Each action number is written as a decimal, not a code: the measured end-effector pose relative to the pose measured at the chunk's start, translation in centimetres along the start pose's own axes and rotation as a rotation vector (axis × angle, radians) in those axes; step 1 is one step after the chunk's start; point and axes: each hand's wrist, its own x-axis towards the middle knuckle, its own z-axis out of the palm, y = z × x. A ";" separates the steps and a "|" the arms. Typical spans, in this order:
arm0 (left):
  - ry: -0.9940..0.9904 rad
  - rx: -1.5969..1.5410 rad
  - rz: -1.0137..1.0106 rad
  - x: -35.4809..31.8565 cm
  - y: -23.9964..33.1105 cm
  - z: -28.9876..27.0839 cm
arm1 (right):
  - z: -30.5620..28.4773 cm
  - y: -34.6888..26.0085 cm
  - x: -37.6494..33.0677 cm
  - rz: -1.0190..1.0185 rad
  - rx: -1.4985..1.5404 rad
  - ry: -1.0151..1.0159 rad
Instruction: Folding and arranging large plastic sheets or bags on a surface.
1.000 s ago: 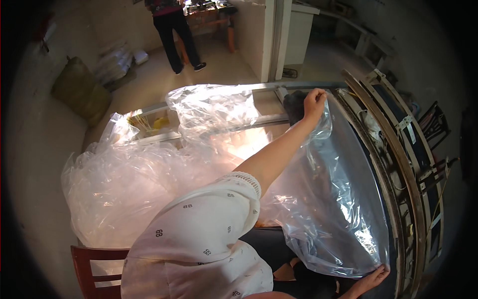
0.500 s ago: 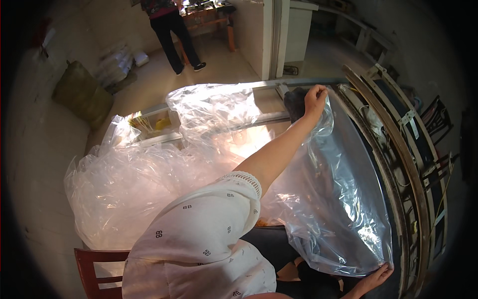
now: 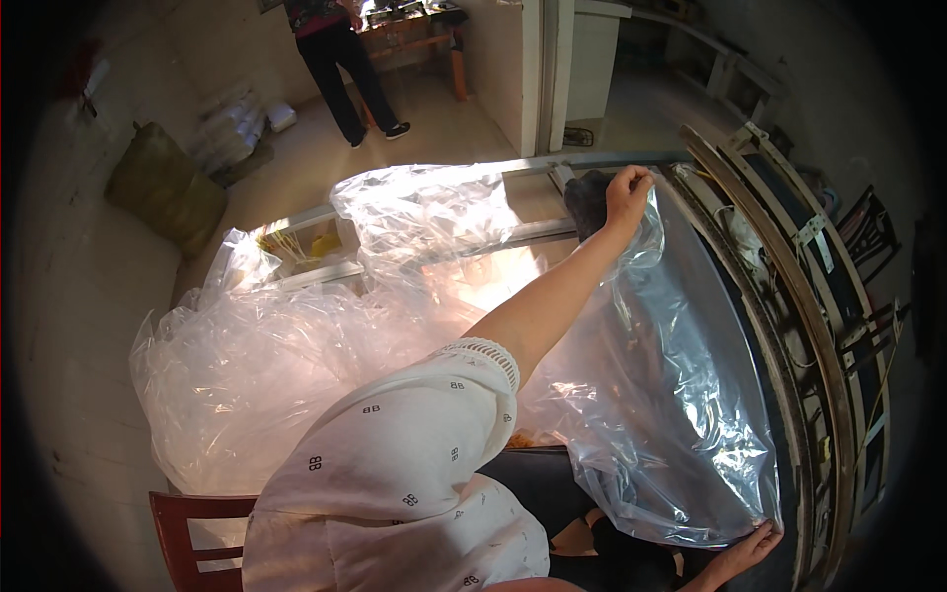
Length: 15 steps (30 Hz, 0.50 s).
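Note:
A wide sheet of clear plastic film [image 3: 671,395] stretches along the right side of the work surface between my two hands. My left hand [image 3: 626,195] is at the far end, its arm reaching forward, with fingers closed on the film's far corner. Close to me, at the lower right, my right hand [image 3: 742,558] pinches the near corner. The film's right edge runs fairly straight from one hand to the other. On the left, more crumpled clear film [image 3: 266,385] lies in a large loose heap, and a bright sunlit fold [image 3: 424,202] drapes over the far edge.
A long machine-like frame with curved-looking rails [image 3: 789,266] runs along the right. A dark red chair [image 3: 197,528] stands at lower left. Beyond the table, a person [image 3: 340,74] stands at an orange-legged table. A stuffed greenish sack [image 3: 166,187] leans by the left wall.
Almost nothing differs. Both hands keep their hold on the film's corners, and the whole view has shifted very slightly.

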 end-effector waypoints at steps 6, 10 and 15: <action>-0.020 -0.025 -0.020 -0.3 0.5 0.1 | 0.1 -0.6 -0.1 0.023 -0.019 -0.002; -0.021 -0.022 -0.011 -0.2 0.5 0.0 | 0.5 -1.2 -0.2 0.018 -0.028 0.021; -0.025 -0.008 -0.030 0.1 0.4 -0.7 | 0.4 -0.3 0.0 0.017 -0.026 -0.016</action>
